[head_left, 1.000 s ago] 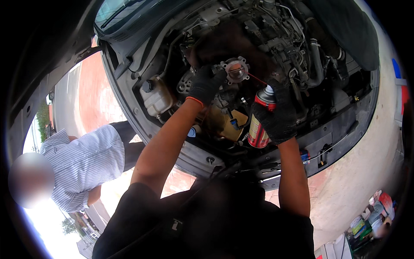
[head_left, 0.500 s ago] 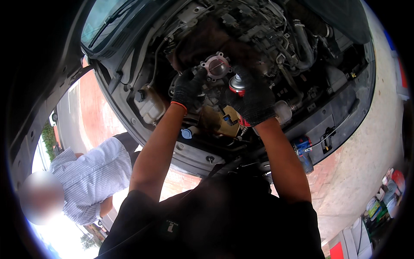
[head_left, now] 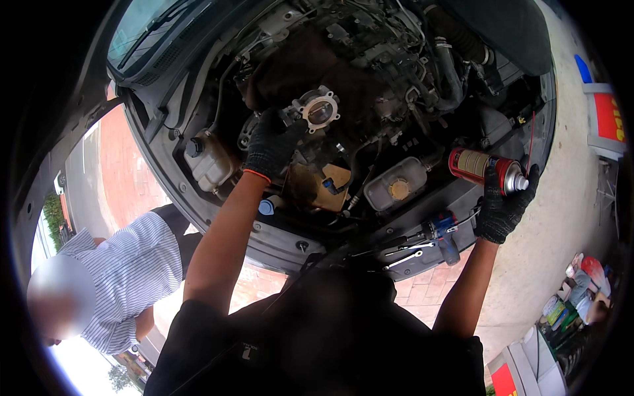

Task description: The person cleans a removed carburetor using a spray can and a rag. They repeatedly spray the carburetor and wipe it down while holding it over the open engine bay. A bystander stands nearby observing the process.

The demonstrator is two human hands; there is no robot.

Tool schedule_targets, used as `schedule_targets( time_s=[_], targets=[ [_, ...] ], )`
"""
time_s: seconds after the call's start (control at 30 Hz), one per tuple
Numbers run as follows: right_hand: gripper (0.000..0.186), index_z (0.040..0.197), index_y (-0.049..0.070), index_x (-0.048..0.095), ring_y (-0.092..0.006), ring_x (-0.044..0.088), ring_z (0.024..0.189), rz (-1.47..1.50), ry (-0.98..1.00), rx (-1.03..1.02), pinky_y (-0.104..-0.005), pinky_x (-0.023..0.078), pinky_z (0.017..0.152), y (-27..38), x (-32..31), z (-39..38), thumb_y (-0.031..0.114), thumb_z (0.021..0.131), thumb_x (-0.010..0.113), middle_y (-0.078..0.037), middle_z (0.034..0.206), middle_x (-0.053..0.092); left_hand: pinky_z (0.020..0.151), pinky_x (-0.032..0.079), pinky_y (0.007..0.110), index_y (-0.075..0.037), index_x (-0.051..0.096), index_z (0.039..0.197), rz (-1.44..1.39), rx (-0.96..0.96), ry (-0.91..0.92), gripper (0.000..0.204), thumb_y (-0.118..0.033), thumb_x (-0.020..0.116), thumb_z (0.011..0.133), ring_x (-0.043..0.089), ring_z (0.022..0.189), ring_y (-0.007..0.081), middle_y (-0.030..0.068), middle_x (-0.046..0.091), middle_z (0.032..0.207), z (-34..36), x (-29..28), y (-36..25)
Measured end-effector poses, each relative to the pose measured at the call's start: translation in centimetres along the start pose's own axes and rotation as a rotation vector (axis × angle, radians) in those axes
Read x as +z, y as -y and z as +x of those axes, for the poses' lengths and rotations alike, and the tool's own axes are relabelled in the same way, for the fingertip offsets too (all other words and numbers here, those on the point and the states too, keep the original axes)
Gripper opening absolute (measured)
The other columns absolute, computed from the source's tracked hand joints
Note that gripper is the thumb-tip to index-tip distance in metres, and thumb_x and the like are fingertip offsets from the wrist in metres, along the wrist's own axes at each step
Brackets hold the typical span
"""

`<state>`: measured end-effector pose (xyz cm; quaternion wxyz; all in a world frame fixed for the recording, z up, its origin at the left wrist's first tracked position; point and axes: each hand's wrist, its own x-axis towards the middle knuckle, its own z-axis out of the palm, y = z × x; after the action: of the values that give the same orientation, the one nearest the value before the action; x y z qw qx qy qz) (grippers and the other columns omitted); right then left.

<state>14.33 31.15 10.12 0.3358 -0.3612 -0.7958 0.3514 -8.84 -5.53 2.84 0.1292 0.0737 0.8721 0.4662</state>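
Gripping a red spray can (head_left: 485,169), the right hand (head_left: 502,208) stays closed; left hand (head_left: 271,146) touches the throttle body (head_left: 319,110).

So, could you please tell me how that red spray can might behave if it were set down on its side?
The spray can, held in the gloved right hand, looks round and smooth, so it would probably roll. Its metal body likely stays stiff.

Hoses (head_left: 449,72) crowd throttle body (head_left: 320,111); open gap above coolant cap (head_left: 398,189).
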Motion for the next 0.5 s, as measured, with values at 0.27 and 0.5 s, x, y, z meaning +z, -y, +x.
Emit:
schedule_targets(
  time_s=[0.27,0.5],
  targets=[
    [0.093,0.152,0.001,0.036,-0.0305,0.050,0.135,-0.247,0.028,0.132,-0.0393,0.040,0.115,-10.5,-5.5,1.7,0.016,0.076,0.089,-0.019,0.148,0.048,0.088,0.054,0.033,-0.002,0.061,0.122,-0.133,-0.070,-0.043,0.046,-0.026,0.081,0.087,0.065,0.100,0.0169,0.0082,0.067,0.112,-1.3,-0.1,0.1],
    [0.092,0.153,0.002,0.037,-0.0272,0.053,0.132,-0.215,0.209,0.103,-0.0367,0.043,0.112,-9.7,-4.7,-3.0,0.009,0.076,0.087,-0.017,0.145,0.053,0.081,0.058,0.031,-0.006,0.054,0.135,-0.668,-0.401,-0.011,0.050,-0.025,0.075,0.093,0.065,0.101,0.0179,0.0080,0.063,0.120,-4.5,0.5,1.3]
  ],
)
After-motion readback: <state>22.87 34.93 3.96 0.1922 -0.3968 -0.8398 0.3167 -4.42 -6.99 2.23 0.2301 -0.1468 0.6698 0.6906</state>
